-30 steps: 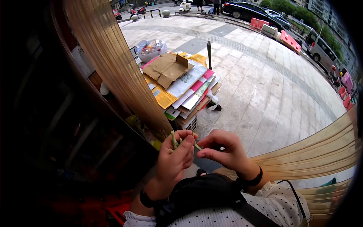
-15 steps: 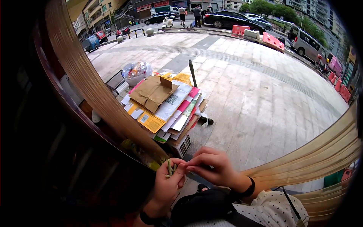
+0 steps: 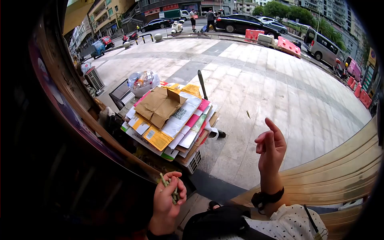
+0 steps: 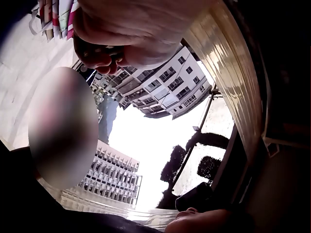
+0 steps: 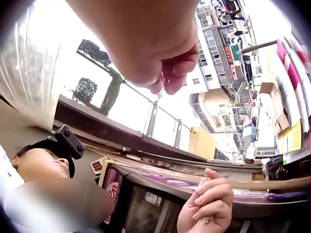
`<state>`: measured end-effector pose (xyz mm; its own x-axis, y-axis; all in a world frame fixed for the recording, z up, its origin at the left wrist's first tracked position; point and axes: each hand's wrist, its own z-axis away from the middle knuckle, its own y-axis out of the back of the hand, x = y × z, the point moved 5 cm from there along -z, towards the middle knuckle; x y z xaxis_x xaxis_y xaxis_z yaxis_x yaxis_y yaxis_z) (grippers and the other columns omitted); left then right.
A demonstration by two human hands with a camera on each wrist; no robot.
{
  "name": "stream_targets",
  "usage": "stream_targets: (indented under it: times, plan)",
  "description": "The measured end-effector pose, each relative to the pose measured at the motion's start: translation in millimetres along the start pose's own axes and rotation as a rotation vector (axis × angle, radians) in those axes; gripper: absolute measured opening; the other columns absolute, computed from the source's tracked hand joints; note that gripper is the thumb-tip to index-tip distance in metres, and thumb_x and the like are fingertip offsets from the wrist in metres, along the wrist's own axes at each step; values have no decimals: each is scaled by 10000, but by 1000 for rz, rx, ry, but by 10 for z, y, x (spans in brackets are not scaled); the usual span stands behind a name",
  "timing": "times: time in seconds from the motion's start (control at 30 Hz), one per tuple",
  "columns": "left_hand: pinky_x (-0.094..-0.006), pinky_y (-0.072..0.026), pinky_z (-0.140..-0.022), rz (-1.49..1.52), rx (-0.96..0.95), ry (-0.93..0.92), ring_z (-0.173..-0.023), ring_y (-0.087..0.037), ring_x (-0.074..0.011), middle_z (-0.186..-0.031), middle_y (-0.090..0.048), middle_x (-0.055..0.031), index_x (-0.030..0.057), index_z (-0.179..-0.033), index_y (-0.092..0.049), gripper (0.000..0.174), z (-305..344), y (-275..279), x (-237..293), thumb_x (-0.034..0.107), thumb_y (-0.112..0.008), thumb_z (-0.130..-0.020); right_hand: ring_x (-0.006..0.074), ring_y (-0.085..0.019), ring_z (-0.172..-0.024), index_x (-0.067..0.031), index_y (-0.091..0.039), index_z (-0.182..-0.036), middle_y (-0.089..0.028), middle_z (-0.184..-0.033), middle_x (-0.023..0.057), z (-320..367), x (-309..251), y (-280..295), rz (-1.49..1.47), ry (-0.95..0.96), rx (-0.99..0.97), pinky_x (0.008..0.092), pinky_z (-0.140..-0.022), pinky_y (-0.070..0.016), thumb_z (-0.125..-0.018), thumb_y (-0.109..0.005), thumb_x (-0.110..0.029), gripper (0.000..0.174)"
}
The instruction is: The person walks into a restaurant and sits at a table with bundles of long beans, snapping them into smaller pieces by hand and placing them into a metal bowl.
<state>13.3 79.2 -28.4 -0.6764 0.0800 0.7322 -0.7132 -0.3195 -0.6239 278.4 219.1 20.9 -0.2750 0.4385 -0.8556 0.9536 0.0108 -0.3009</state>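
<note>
In the head view, my left hand point(image 3: 165, 202) holds several short green stem pieces point(image 3: 167, 183) in curled fingers at the lower middle. My right hand point(image 3: 272, 156) is raised well to its right, index finger extended, other fingers bent, nothing visible in it. Beyond its fingertip shows a small green piece point(image 3: 248, 114) against the paving; whether it is airborne or lying there, I cannot tell. The right wrist view shows the left hand point(image 5: 209, 208) with a stem end point(image 5: 207, 220) between its fingers. The left wrist view has that hand point(image 4: 136, 29) at the top, its contents dark.
A stack of flattened cardboard and mailers point(image 3: 160, 108) stands ahead, with a bag of bottles point(image 3: 143, 81) behind it. A dark pole point(image 3: 202, 84) rises beside the stack. Translucent curtain strips point(image 3: 320, 176) hang at the right. Beyond the paving are barriers point(image 3: 289, 46), vehicles and people.
The hands, together before, are now apart: the right has moved up and right, the left slightly down and left. A small green piece now shows beyond the right hand. The head view has shifted.
</note>
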Motion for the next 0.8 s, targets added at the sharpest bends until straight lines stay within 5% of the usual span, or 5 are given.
stream_targets:
  times: [0.1, 0.23, 0.57, 0.63, 0.8]
  plan:
    - [-257, -384, -440, 12, 47, -16, -606, -526, -155, -822, -565, -78, 60, -1097, -511, 124, -77, -40, -22, 137, -465, -1011, 11, -343, -505, -18, -547, -1257, -594, -755, 17, -236, -253, 498, -115, 420, 432, 152, -460, -301, -1008, -542, -225, 324]
    - [-269, -403, -462, -24, 10, 54, -632, -552, -161, -863, -585, -86, 56, -1102, -506, 123, -198, -162, -157, 95, -507, -986, 39, -490, -525, 6, -643, -1008, -603, -654, 24, -37, 58, 108, 87, 102, -47, 191, -471, -345, -972, -601, -151, 167]
    - [-247, -360, -454, 68, 216, 92, -570, -462, -117, -769, -489, -47, 36, -1147, -481, 171, -71, 294, -354, 63, -496, -979, 56, -513, -510, 9, -666, -919, -570, -618, 1, -285, 653, 185, 113, -147, -106, 194, -455, -357, -953, -614, -140, 162]
    - [-413, -324, -991, -109, 245, 123, -962, -581, -241, -1023, -661, -115, 139, -1444, -302, 514, -21, 497, -436, 191, -521, -982, 54, -512, -511, 9, -667, -920, -568, -618, -4, -352, 738, 152, 139, -161, -139, 193, -455, -355, -954, -614, -142, 163]
    - [-227, -312, -465, 76, 313, 8, -586, -500, -119, -801, -591, -40, 84, -1249, -500, 286, 276, 654, -661, 252, -469, -1020, 65, -555, -600, 33, -668, -955, -587, -723, 2, -411, 945, -88, 73, -265, -269, 207, -544, -441, -953, -616, -106, 149]
